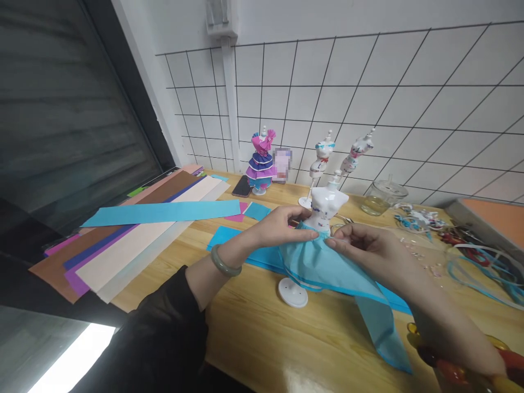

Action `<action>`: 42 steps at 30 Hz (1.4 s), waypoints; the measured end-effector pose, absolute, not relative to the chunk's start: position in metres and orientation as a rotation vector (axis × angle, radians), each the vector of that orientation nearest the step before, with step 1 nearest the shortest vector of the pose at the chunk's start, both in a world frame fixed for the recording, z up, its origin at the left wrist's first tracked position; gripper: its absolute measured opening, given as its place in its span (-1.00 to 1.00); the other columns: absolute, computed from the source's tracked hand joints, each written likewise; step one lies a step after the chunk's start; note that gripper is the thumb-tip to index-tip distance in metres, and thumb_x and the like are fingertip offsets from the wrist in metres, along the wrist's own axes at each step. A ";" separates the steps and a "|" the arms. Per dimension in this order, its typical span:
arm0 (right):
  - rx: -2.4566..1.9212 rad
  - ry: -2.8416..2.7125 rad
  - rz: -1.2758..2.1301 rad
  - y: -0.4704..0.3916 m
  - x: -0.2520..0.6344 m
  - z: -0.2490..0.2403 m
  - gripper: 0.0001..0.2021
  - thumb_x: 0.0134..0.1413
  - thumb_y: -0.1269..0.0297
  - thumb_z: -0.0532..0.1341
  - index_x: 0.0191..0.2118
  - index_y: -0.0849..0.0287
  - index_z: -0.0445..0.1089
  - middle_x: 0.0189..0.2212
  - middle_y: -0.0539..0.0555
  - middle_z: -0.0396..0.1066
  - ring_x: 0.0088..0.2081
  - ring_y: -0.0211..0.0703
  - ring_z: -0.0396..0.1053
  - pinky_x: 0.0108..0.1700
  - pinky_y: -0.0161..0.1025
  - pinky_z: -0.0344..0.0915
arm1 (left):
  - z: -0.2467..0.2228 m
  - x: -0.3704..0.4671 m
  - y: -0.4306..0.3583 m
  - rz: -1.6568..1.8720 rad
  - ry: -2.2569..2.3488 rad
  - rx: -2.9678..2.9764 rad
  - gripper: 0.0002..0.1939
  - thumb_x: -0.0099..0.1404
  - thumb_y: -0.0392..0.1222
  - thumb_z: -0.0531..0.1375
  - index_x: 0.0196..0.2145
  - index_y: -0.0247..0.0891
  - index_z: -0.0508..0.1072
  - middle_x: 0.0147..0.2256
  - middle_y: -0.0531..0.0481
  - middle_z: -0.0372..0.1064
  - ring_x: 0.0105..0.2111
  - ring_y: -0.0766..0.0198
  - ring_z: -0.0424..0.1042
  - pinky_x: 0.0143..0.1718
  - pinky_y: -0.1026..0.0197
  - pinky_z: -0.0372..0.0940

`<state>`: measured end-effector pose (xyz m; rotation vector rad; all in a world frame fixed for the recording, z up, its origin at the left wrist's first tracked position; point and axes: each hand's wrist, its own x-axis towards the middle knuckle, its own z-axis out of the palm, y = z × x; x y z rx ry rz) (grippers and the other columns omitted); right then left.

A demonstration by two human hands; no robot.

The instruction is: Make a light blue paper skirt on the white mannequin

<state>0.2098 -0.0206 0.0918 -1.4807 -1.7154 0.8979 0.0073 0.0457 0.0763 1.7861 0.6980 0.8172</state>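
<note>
A small white mannequin [327,202] on a round white base [293,292] stands near the middle of the table. Light blue fabric [327,262] is gathered round its waist like a skirt, and a loose strip of it hangs down to the right. My left hand [286,225] holds the gathered top edge at the waist's left side, thumb pressed on the fabric. On the right side of the waist, my right hand [364,245] pinches the same edge between thumb and fingers. Blue sheets [262,256] lie flat behind the skirt.
Coloured strips [164,213] are stacked at the left. Farther back are a phone [242,186], a dressed mannequin [261,166] and two bare-skirted mannequins [323,158]. A glass jar [382,196], ribbons [483,270] and an orange-lined box [491,224] occupy the right.
</note>
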 end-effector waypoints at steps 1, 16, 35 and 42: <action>-1.477 -1.732 0.885 -0.021 0.211 0.091 -0.56 -0.16 -0.18 0.30 -0.46 0.16 0.39 -0.59 0.00 0.30 -0.57 -0.29 0.15 -0.59 -0.33 0.11 | 0.076 0.007 0.046 0.810 0.702 1.795 -0.59 0.06 -0.09 0.34 -0.15 -0.33 0.44 -0.10 -0.12 0.40 -0.06 0.18 0.35 -0.05 0.15 0.25; -1.532 -1.874 0.749 -0.028 0.211 0.095 -0.62 -0.04 -0.13 0.24 -0.45 0.13 0.42 -0.58 0.02 0.35 -0.55 -0.24 0.21 -0.57 -0.30 0.14 | 0.078 0.011 0.036 0.790 0.733 1.894 -0.49 0.04 0.00 0.35 -0.10 -0.29 0.37 -0.05 -0.14 0.38 -0.04 0.14 0.36 -0.05 0.13 0.26; -1.412 -2.025 0.598 -0.035 0.212 0.103 -0.69 0.09 -0.04 0.18 -0.30 0.07 0.52 -0.39 0.07 0.53 -0.43 -0.14 0.39 -0.42 -0.22 0.31 | 0.080 0.016 0.031 0.793 0.771 1.881 -0.60 0.04 -0.15 0.33 -0.17 -0.31 0.37 -0.09 -0.10 0.37 -0.09 0.18 0.35 -0.07 0.16 0.25; -1.545 -1.892 0.660 -0.033 0.213 0.098 -0.60 0.01 -0.15 0.19 -0.39 0.12 0.46 -0.52 0.04 0.44 -0.52 -0.22 0.27 -0.53 -0.29 0.19 | 0.080 0.016 0.031 0.778 0.780 1.905 -0.59 0.04 -0.14 0.33 -0.15 -0.32 0.39 -0.07 -0.14 0.36 -0.06 0.15 0.34 -0.05 0.14 0.24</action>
